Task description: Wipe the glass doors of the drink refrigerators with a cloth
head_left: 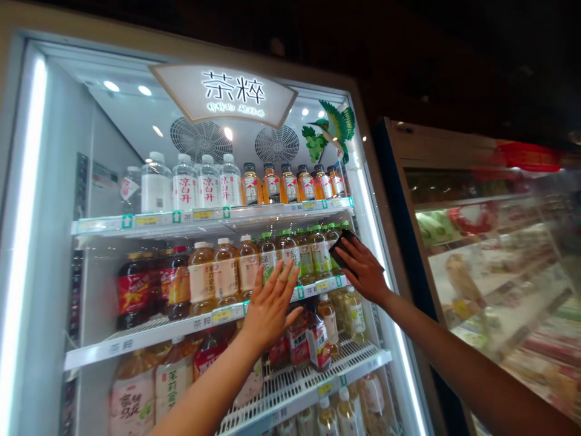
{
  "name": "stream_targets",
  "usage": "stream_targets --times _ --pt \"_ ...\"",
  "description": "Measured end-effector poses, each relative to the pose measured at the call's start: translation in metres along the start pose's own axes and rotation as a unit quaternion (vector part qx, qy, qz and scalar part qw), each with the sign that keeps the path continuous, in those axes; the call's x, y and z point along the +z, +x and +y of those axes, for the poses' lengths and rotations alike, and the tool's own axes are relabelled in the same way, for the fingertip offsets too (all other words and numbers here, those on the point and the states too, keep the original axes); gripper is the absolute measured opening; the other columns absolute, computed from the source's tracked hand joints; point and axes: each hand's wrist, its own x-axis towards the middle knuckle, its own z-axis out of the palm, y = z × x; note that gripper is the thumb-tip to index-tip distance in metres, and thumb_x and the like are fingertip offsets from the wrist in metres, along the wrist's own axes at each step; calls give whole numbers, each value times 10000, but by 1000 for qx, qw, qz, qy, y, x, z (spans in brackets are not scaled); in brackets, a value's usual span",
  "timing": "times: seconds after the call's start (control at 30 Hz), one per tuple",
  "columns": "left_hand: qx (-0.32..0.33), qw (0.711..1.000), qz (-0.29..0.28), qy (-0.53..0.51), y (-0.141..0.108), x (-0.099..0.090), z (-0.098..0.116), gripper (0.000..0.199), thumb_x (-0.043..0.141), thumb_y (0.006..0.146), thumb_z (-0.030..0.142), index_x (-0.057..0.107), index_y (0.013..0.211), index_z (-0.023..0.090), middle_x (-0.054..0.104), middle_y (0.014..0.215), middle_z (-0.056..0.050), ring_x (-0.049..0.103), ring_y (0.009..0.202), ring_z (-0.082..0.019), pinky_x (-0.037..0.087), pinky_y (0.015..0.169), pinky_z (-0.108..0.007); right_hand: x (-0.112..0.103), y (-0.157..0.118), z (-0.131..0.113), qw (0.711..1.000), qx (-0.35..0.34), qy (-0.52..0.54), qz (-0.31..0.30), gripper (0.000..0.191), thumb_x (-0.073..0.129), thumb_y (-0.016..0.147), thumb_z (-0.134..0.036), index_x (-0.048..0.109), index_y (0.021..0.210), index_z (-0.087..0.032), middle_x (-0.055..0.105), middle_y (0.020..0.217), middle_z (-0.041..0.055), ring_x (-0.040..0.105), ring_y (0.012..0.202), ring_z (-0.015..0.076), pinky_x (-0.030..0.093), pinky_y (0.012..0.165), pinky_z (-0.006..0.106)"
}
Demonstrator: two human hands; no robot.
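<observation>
A tall lit drinks fridge stands in front of me, and its glass door (313,212) seems to be closed. My left hand (270,306) lies flat against the glass, with its fingers spread and nothing in it. Near the door's right side, my right hand (365,269) presses a dark folded cloth (340,243) on the glass. Its fingers lie over the cloth, and part of the cloth is hidden beneath them. Behind the glass, a middle shelf (177,330) holds several bottled teas, and my left hand covers part of this row.
A lit fan-shaped sign (227,94) and a bird sticker (336,127) are at the door's top. Clear-capped water bottles (184,184) and orange drinks (288,184) line the upper shelf. Another chilled display case (481,272) with packaged food stands to the right, blurred.
</observation>
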Motion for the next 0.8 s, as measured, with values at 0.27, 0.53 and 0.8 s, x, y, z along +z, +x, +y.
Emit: stream_targets --times 0.27,0.53,0.8 --pt "-9 1000 3 7 -8 -7 -17 884 517 932 618 181 1618 173 279 1661 -99 50 1579 -262 -81 1276 -550 13 38 -6 981 175 -42 77 576 380 1031 -375 294 1596 -296 268 1674 44 168 1554 330 329 1183 606" --pt "-1 999 -28 -15 -28 -21 -23 881 523 925 613 204 1614 166 284 1662 -97 116 1574 -268 -94 1278 -516 3 -2 -31 1000 -4 4 1 553 421 1028 -321 333 1571 -380 340 1640 -22 257 1534 279 331 1209 549" --pt "-37 998 -44 1 -43 -31 -37 913 539 911 613 191 1612 143 238 1677 -114 71 1578 -289 -107 1267 -537 28 57 -85 993 92 -28 74 586 405 1022 -294 288 1595 -332 283 1662 22 185 1548 333 334 1176 618"
